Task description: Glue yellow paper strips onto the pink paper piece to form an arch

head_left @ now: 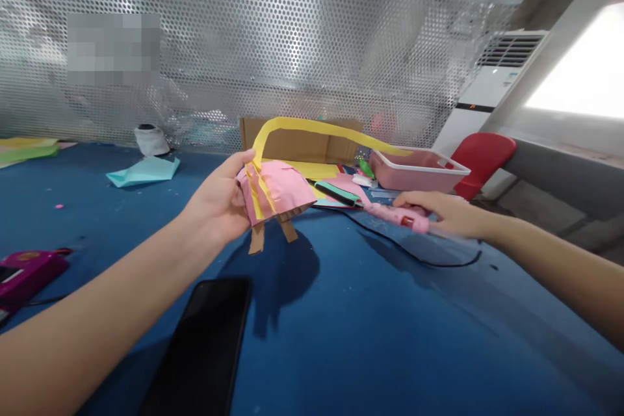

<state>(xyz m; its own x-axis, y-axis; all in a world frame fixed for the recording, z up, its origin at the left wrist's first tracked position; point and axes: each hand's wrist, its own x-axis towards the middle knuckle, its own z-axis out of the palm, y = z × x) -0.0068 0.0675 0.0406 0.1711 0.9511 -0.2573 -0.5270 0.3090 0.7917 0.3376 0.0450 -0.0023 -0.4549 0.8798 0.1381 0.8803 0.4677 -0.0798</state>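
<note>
My left hand is closed on a pink paper craft piece, held above the blue table. The piece has cardboard tabs hanging below it and yellow strips stuck on it. A long yellow paper strip arches from it toward the right. My right hand grips a pink glue gun low over the table, its tip pointing left toward the craft piece. A black cord trails from the gun across the table.
A black phone lies near the front edge. A pink tray, a cardboard box and coloured paper sheets sit behind. Light blue paper lies at the left, a magenta device at the far left. Perforated metal screen behind.
</note>
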